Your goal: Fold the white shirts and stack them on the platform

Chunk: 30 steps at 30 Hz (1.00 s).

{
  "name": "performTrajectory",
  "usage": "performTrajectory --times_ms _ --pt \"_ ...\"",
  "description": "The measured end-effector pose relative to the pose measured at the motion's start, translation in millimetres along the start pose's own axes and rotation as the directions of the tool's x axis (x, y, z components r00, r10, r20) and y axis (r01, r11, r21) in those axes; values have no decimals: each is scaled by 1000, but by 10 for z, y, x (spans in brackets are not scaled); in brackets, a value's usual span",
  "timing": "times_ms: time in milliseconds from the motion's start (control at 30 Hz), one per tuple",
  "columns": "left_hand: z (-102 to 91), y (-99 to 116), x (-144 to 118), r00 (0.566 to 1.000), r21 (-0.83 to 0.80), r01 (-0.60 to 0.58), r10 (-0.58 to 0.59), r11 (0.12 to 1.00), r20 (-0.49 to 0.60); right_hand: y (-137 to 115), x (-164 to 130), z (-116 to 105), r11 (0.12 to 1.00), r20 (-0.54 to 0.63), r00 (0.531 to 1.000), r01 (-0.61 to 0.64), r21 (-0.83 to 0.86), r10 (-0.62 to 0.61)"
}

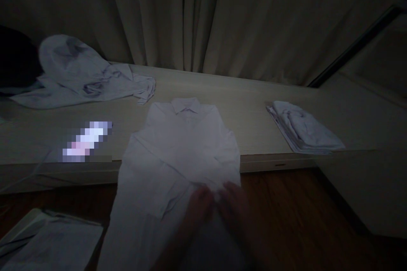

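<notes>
Along a pale, wood-grained ledge [254, 93] backed by heavy pleated curtains [197, 17], a white collared shirt [181, 144] lies face up in dim light, its collar toward the drapes and its lower half hanging over the ledge's front edge above a dark wooden floor [302, 211]. Both of the person's hands press on the thin, creased cotton near its middle: the left hand [199, 205] and right hand [237, 203] rest side by side, fingers bent onto the fabric, though blur hides whether either pinches it. A rumpled heap of pale garments [82, 74] slumps at the far left; a squared, neatly folded stack [303, 129] sits at right.
</notes>
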<state>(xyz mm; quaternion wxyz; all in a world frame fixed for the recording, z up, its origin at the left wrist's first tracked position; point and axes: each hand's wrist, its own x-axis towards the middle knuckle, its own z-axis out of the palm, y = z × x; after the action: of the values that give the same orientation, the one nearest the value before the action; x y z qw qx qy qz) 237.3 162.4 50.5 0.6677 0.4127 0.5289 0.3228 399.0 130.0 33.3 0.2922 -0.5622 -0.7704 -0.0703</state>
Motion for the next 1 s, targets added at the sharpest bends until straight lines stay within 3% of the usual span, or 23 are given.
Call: performTrajectory --times_ms 100,200,300,400,633,767,1000 --pt "-18 24 -30 996 64 -60 65 996 -66 -31 57 12 987 -32 994 -102 126 107" --pt "-26 24 -59 986 145 -125 140 982 -93 -108 113 3 906 55 953 -301 297 298" --pt "-31 36 -77 985 222 -146 163 964 -60 -210 183 -38 811 132 904 -423 404 406" --pt "-48 76 -88 982 264 -165 184 950 -47 -290 256 -96 791 135 900 -429 437 414" --pt "-77 133 -92 977 268 -195 212 943 -35 -330 313 -167 870 36 963 -257 421 267" --pt "-70 187 -111 966 314 -227 254 922 -49 -292 320 -169 849 78 947 -313 426 311" --pt "-83 269 -133 961 250 -262 275 932 -20 -306 459 -240 724 167 890 -445 527 425"
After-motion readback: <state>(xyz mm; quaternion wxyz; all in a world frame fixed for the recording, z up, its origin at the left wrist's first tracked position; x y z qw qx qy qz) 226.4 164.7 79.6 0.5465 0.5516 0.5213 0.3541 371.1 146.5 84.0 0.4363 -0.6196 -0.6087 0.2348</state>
